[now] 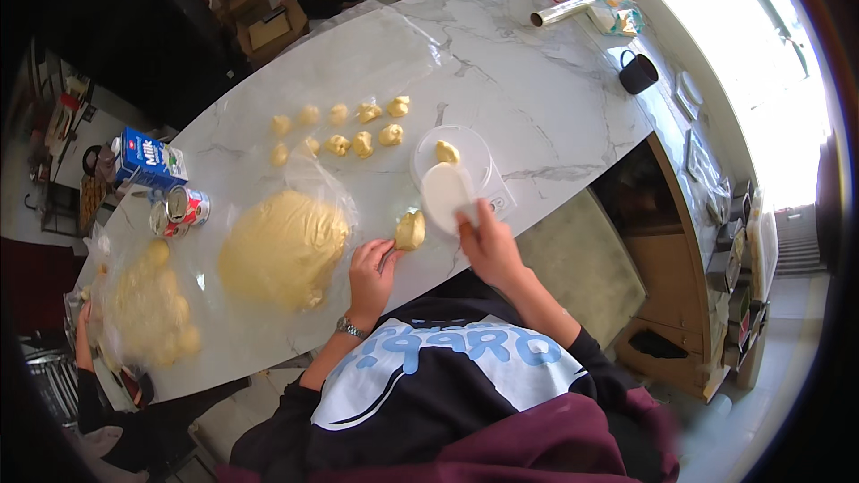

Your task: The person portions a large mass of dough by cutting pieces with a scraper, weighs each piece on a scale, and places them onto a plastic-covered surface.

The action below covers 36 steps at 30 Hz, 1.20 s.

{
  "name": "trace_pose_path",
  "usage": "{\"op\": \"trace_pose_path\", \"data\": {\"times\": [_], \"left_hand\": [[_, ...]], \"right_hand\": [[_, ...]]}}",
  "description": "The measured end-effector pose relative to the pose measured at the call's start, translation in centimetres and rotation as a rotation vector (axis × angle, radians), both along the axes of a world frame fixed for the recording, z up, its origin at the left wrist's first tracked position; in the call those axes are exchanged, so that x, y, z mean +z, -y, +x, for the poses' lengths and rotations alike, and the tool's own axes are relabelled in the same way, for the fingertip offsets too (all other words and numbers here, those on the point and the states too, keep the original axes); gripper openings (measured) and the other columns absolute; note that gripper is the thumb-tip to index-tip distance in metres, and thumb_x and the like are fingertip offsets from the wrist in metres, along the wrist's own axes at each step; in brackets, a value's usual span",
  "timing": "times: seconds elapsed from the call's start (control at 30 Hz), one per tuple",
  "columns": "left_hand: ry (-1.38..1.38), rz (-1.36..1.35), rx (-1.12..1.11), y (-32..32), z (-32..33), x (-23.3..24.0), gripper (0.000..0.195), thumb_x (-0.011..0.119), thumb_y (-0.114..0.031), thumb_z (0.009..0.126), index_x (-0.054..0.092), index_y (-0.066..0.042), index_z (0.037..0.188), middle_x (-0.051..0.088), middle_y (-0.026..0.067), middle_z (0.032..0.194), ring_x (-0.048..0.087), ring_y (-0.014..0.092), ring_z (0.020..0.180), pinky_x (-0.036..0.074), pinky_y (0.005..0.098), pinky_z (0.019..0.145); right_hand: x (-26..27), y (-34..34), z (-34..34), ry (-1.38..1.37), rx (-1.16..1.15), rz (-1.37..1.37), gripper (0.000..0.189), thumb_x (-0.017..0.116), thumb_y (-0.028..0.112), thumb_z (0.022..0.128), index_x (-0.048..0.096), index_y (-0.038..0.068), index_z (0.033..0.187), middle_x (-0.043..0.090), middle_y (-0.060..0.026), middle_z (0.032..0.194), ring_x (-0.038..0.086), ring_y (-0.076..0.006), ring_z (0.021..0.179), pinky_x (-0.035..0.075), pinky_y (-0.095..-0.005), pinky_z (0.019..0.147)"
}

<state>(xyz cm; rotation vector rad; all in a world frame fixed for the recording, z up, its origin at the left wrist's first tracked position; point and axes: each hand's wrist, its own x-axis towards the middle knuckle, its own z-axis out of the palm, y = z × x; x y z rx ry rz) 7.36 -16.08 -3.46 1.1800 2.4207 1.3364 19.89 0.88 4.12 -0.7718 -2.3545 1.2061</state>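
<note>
My left hand has its fingertips against a lump of yellow dough near the table's front edge. A white dough scraper is gripped in my right hand, over the front part of a kitchen scale. On the scale's round clear plate lies a small dough piece. Two rows of small dough pieces sit further back, those on the left under clear plastic film. Left of my left hand, a large dough mass lies beneath plastic.
At the left stand a milk carton and cans; plastic-covered dough balls lie nearby, beside another person's arm. A dark mug, a foil roll and a plastic packet are at the back right.
</note>
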Motion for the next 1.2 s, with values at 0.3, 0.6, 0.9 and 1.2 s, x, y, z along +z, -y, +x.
{"op": "trace_pose_path", "data": {"times": [0.3,0.6,0.9,1.2], "left_hand": [[-0.051,0.013,-0.034,1.0,-0.3,-0.4,0.02,0.069,-0.006,0.073,0.062,-0.002,0.09,0.059,0.0113,0.09,0.055,0.029,0.082,0.046,0.0364,0.072],[0.021,0.083,-0.191,-5.8,-3.3,4.1,0.039,0.068,-0.012,0.078,0.054,-0.003,0.113,0.057,0.0163,0.108,0.055,0.031,0.101,0.046,0.0368,0.085],[0.082,0.018,-0.743,-16.5,-9.2,4.3,0.024,0.061,-0.006,0.082,0.063,-0.004,0.107,0.062,0.0107,0.102,0.061,0.023,0.092,0.05,0.0317,0.079],[1.049,-0.196,-0.369,-22.5,-19.5,4.8,0.023,0.056,-0.018,0.086,0.06,0.005,0.087,0.059,0.0071,0.068,0.051,0.013,0.055,0.043,0.0275,0.048]], "right_hand": [[0.2,3.5,-4.0,0.341,0.44,0.277,0.02,0.049,0.023,0.089,0.04,0.005,0.092,0.054,-0.0144,0.051,0.056,-0.036,0.049,0.042,-0.0453,0.044],[0.6,4.6,-1.6,-0.321,0.468,0.162,0.022,0.061,0.008,0.077,0.048,0.002,0.094,0.055,-0.0095,0.058,0.057,-0.0293,0.051,0.045,-0.0386,0.047],[1.0,0.5,1.6,-0.379,0.076,0.169,0.02,0.059,-0.001,0.078,0.052,-0.003,0.098,0.056,-0.0097,0.059,0.058,-0.0272,0.05,0.045,-0.0346,0.046],[-1.1,-1.7,5.2,-0.453,-0.375,-0.107,0.006,0.045,0.003,0.093,0.043,-0.001,0.096,0.053,-0.0038,0.063,0.048,-0.0071,0.046,0.039,-0.0225,0.04]]}}
